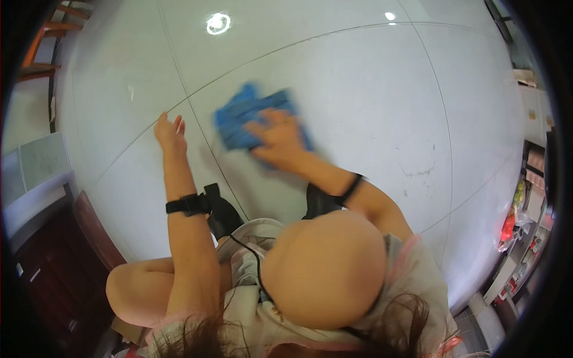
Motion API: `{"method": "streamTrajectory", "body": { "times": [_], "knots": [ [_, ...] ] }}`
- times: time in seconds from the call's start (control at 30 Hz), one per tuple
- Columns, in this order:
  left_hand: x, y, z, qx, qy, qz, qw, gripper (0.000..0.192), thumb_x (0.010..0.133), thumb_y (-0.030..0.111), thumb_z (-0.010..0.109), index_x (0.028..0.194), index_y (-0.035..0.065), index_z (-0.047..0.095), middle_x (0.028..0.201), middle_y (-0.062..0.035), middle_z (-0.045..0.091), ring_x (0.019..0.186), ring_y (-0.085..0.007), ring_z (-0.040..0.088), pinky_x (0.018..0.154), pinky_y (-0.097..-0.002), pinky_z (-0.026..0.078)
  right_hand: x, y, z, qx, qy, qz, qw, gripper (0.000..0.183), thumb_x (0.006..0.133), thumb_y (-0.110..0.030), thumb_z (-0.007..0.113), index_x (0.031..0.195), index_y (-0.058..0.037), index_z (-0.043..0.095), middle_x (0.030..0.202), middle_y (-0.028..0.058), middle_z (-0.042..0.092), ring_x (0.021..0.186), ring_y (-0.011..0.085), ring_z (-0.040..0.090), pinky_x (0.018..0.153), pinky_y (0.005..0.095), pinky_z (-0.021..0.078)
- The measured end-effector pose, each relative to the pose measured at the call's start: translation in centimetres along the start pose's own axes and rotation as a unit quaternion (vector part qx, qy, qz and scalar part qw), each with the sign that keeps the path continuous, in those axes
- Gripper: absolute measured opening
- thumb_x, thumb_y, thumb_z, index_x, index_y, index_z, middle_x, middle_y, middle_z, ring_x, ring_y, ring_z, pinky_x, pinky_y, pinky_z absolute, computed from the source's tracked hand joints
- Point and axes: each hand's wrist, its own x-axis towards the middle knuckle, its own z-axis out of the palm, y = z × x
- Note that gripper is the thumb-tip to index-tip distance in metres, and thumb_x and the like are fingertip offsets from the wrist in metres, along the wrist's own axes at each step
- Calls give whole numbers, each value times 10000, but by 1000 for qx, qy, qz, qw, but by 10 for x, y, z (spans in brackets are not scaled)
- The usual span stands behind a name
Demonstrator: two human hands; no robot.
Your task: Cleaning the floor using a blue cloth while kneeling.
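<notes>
My right hand point(280, 141) lies with spread fingers on a blue cloth point(237, 118), pressing it against the glossy tiled floor point(358, 89). Both cloth and hand are blurred. To the left, my left hand point(170, 132) is held above the floor, its fingers apart and nothing in it. Each forearm wears a black strap; the one on the left point(188, 204) carries a small black device. Dark smudges point(416, 170) mark the tile to the right of the cloth.
My knees and black shoes point(224, 217) are close below my hands. Wooden furniture point(38, 44) stands at the upper left, a dark red door point(62, 264) at the lower left. Along the right edge are white cabinets point(532, 107) and shelves point(515, 268) with assorted items.
</notes>
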Motion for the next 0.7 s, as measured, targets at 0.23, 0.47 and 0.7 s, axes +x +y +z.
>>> {"method": "streamTrajectory", "body": {
  "times": [0.23,0.47,0.7],
  "knots": [
    [5,40,-35,50,22,37,998,596,820,193,530,1290,-28,239,1377,-227,126,973,-296,530,677,-314,471,1,-6,86,-28,-132,-210,968,532,646,-378,650,1148,-269,514,1399,109,241,1243,330,242,889,572,234],
    [-6,12,41,67,-62,20,996,514,839,204,506,1242,-28,287,1195,-156,337,901,-261,533,712,-310,440,-82,102,-38,-186,-104,127,969,614,667,-408,623,1243,-335,424,1431,43,177,1275,290,177,880,529,229],
    [-39,-23,66,141,-166,-24,976,521,808,225,566,1214,-10,339,1283,-168,288,914,-264,542,696,-326,455,-228,203,-102,-258,93,492,826,626,632,-264,641,1217,-365,441,1405,-12,210,1246,286,201,934,530,241]
  ]
}}
